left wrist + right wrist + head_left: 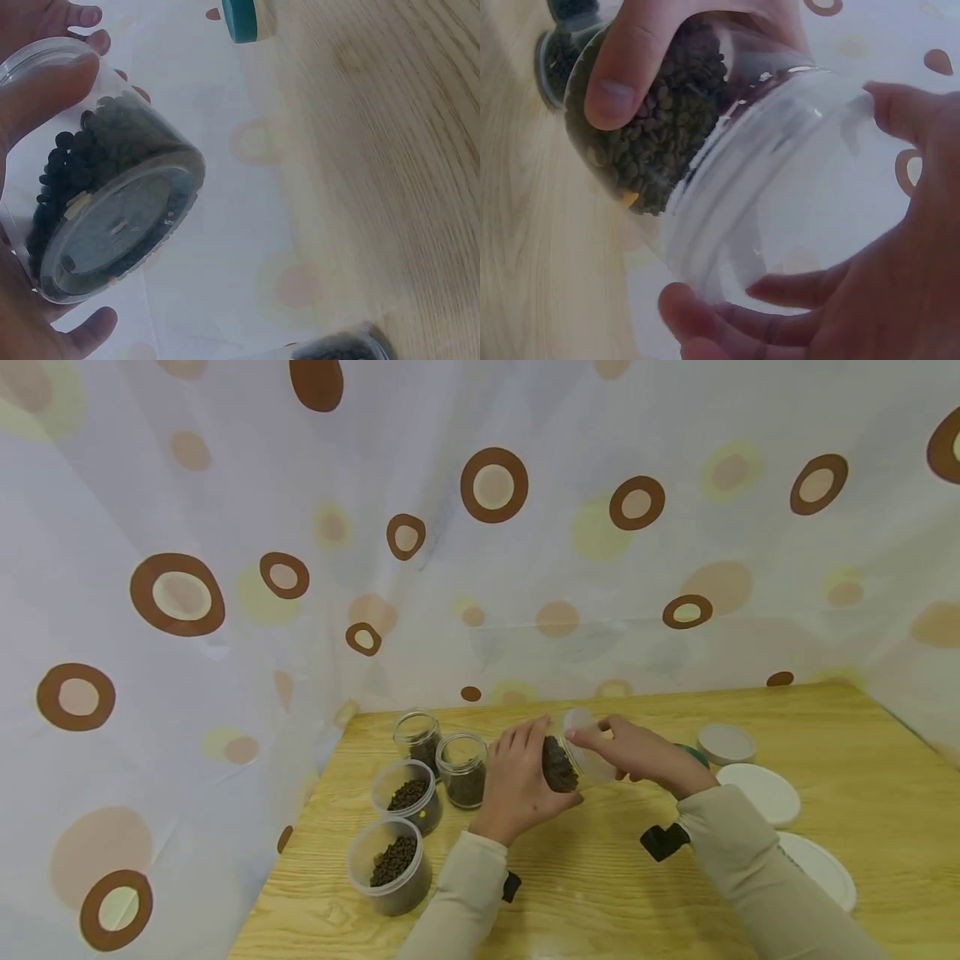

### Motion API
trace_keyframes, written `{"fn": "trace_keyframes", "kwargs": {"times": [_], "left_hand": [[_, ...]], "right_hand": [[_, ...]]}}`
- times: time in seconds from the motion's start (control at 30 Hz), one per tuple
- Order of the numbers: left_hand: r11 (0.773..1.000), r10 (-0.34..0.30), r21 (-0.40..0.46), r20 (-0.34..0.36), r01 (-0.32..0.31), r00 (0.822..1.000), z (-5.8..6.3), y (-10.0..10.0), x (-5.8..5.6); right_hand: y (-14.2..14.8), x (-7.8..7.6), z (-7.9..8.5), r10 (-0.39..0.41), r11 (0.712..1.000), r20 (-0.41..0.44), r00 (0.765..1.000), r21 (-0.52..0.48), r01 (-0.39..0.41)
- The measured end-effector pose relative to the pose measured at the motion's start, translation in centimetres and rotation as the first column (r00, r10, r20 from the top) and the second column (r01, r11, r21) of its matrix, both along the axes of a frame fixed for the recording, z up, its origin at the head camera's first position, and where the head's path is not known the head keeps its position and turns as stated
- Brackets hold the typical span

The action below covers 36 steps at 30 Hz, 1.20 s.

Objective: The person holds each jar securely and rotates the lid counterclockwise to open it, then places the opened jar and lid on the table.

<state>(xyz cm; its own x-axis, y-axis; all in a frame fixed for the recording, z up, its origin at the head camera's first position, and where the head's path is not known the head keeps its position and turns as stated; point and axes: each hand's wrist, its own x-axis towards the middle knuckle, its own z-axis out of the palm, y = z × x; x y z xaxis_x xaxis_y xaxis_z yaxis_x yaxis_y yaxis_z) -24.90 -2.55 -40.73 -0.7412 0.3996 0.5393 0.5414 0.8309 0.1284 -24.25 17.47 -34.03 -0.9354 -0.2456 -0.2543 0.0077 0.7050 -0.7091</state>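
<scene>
My left hand (521,789) grips a clear jar (124,202) of dark brown pellets, its thumb and fingers on opposite sides. The jar is tilted above the table, its mouth toward my right hand (637,753). At that mouth is a translucent lid (739,180), with the right thumb and fingers pinching its rim. The right wrist view shows lid and jar touching; how firmly the lid sits cannot be told. A yellowish bit (630,199) shows among the pellets.
Left of my hands stand two glass jars (462,781) and two plastic tubs (401,885), uncovered, with dark pellets inside. To the right lie two white lids (759,793), a paler lid (726,743) and a green lid (241,21). A patterned sheet (555,568) borders the wooden table.
</scene>
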Motion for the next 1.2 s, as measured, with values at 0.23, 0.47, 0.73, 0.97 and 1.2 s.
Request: {"fn": "trace_keyframes", "kwargs": {"times": [0.23,0.47,0.73,0.97,1.2], "left_hand": [[0.994,-0.075,0.087,0.075,0.068,0.994,-0.2,-0.7,-0.1],[0.995,-0.079,0.073,0.073,0.074,0.994,-0.3,-0.9,0.0],[0.994,-0.063,0.094,0.081,0.056,0.995,-0.2,-1.1,0.1],[0.991,-0.068,0.119,0.087,0.057,0.994,-0.2,-1.1,0.2],[0.991,-0.064,0.126,0.1,0.051,0.993,-0.3,-1.1,0.3]], "right_hand": [[0.7,-0.2,-0.9,0.156,0.977,-0.125,0.98,-0.124,-0.172],[0.9,0.0,-1.7,0.182,0.955,-0.174,0.968,-0.203,-0.216],[1.0,0.0,-1.9,0.201,0.946,-0.215,0.956,-0.21,-0.247],[1.1,0.3,-1.6,0.202,0.955,-0.172,0.964,-0.184,-0.233],[0.9,0.5,-1.3,0.136,0.962,-0.116,0.984,-0.222,-0.159]]}}
